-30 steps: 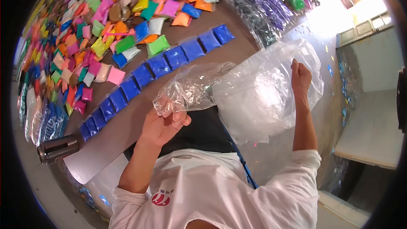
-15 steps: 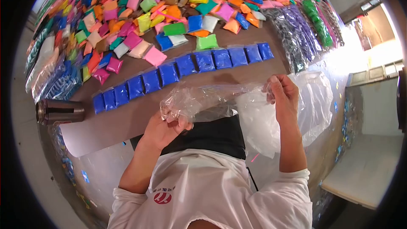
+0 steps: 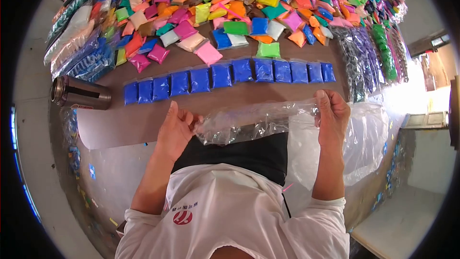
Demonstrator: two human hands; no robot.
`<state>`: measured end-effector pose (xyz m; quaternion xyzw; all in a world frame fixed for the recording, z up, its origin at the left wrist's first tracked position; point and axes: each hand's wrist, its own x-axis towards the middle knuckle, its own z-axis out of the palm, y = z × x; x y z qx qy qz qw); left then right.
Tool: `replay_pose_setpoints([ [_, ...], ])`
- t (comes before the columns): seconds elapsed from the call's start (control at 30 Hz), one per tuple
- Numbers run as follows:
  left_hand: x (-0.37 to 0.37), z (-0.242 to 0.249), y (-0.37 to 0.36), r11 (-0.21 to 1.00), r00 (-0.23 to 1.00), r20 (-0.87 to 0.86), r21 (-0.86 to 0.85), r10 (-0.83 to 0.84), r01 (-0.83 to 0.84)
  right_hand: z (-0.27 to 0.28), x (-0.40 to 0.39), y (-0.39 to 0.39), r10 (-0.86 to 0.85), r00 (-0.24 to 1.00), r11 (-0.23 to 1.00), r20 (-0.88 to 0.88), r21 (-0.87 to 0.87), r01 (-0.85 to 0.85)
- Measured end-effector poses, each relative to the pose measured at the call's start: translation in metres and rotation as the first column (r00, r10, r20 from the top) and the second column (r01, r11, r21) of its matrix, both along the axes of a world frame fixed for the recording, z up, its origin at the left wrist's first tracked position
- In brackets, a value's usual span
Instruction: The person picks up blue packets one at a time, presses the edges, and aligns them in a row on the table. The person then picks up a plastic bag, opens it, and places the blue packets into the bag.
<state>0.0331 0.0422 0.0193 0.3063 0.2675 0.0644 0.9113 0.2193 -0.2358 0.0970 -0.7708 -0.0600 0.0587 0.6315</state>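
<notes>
A long clear plastic bag [image 3: 254, 122] stretches sideways between my two hands, above my lap and the table's near edge. My right hand [image 3: 333, 115] pinches its right end between thumb and fingers. At the left end, my left hand [image 3: 178, 127] has its fingers curled against the crumpled film, the thumb raised away from them. Beyond the bag, a row of several blue packets [image 3: 221, 75] lies side by side across the table.
Many small colourful packets [image 3: 237, 28] are heaped at the back of the brown table [image 3: 158, 121]. A metal flask [image 3: 81, 92] lies at the left. Long bags of purple packets [image 3: 366, 60] lie at the right. A large milky plastic bag [image 3: 362, 139] hangs beside my right arm.
The clear bag has been drawn out longer and flatter between my hands. My left hand has moved up, its thumb now raised clear of the film. The camera view has shifted.
</notes>
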Motion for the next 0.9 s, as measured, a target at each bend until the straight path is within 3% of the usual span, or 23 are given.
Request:
replay_pose_setpoints([
  [0.1, -0.002, 0.000, 0.009, 0.970, 0.993, -0.040, 0.213, -0.110, 0.116, -0.002, 0.000, 0.011, -0.039, 0.999, 0.999, -0.012, -0.021, 0.039],
  [0.3, -0.006, -0.004, 0.000, 0.859, 0.994, -0.111, 0.507, -0.006, 0.062, -0.012, 0.003, 0.029, -0.014, 0.999, 0.998, -0.029, -0.064, 0.012],
  [0.4, -0.011, 0.004, 0.006, 0.703, 0.992, -0.097, 0.701, -0.078, 0.123, -0.012, 0.004, 0.030, 0.019, 0.997, 0.998, -0.073, -0.050, -0.022],
  [0.5, -0.013, 0.011, 0.013, 0.686, 0.994, -0.097, 0.721, -0.043, 0.100, -0.001, 0.004, 0.035, 0.064, 0.978, 0.998, -0.197, 0.030, -0.059],
  [0.7, -0.017, 0.003, 0.022, 0.718, 0.998, -0.042, 0.693, -0.055, 0.069, -0.007, 0.003, 0.051, 0.118, 0.964, 0.993, -0.237, 0.050, -0.109],
  [0.8, -0.020, -0.002, 0.026, 0.655, 0.995, -0.057, 0.749, -0.081, 0.096, -0.015, 0.007, 0.051, 0.116, 0.937, 0.989, -0.328, 0.123, -0.079],
  [0.9, -0.019, 0.000, 0.028, 0.701, 0.997, -0.065, 0.709, -0.047, 0.079, -0.013, 0.008, 0.055, 0.090, 0.915, 0.984, -0.394, 0.180, -0.019],
])
